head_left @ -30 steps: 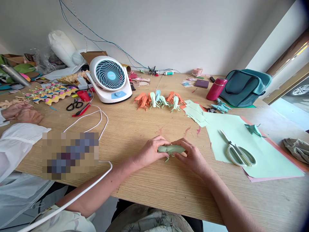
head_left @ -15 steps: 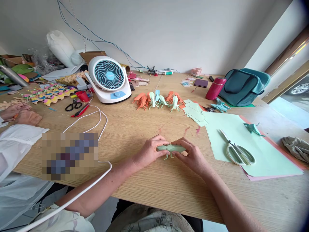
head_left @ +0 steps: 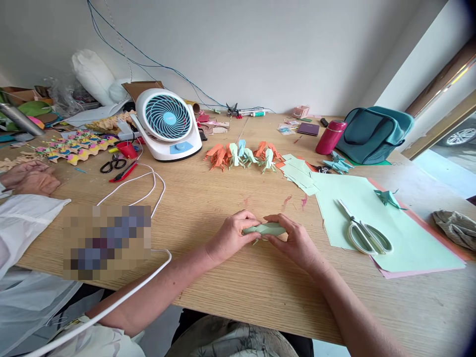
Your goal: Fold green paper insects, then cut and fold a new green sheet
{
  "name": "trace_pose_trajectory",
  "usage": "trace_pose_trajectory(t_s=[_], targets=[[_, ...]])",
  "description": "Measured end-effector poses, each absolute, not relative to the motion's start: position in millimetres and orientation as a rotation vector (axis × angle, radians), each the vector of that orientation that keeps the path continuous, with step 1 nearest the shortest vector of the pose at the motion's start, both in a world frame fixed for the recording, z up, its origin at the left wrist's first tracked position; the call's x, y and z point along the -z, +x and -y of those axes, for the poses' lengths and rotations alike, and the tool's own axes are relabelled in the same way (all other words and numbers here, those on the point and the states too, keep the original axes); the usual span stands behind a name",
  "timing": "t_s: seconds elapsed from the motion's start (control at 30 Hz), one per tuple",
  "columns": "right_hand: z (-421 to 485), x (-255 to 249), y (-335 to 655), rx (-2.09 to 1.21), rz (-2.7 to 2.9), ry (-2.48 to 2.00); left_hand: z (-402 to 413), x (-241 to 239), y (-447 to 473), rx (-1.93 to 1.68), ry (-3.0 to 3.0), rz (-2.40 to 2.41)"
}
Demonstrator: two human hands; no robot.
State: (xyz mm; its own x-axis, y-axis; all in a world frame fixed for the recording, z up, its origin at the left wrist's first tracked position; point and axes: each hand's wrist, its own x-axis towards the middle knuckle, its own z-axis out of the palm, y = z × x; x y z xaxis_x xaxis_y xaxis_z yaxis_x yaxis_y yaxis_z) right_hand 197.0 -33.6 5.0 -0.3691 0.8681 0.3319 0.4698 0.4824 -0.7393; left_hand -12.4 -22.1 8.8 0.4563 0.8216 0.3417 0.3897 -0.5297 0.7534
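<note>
A pale green folded paper figure (head_left: 268, 228) is held level just above the table, between my two hands. My left hand (head_left: 235, 230) pinches its left end with thumb and fingers. Its right end is gripped by my right hand (head_left: 293, 238), the thumb below and the fingers above. A thin folded bit pokes out underneath, partly hidden by the thumbs. Beyond my hands stands a row of folded paper figures, orange ones (head_left: 217, 156) and light green ones (head_left: 268, 158). White-handled scissors (head_left: 366, 233) lie open on large green paper sheets (head_left: 416, 248) to the right.
A white fan (head_left: 169, 124) stands at the back left, near black scissors (head_left: 113, 163) and a red cutter (head_left: 124, 173). A white cable crosses my left forearm. Another person's hands (head_left: 35, 178) are at far left. A red bottle (head_left: 330, 137) and teal bag (head_left: 372, 136) stand back right.
The paper figure has turned slightly in my fingers, so less of the thin folded parts beneath it shows. Both hands stay in nearly the same place.
</note>
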Motion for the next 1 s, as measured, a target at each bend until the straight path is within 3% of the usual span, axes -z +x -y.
trace_pose_trajectory(t_s=[0.67,1.0], targets=[[35.1,-11.1,195.7,-0.776,1.99,-1.036,19.0,-9.0,-15.6,-0.839,2.462,-0.95],[36.5,-11.6,193.6,-0.785,1.979,-1.079,21.2,-9.7,-13.7,-0.887,2.316,-0.958]])
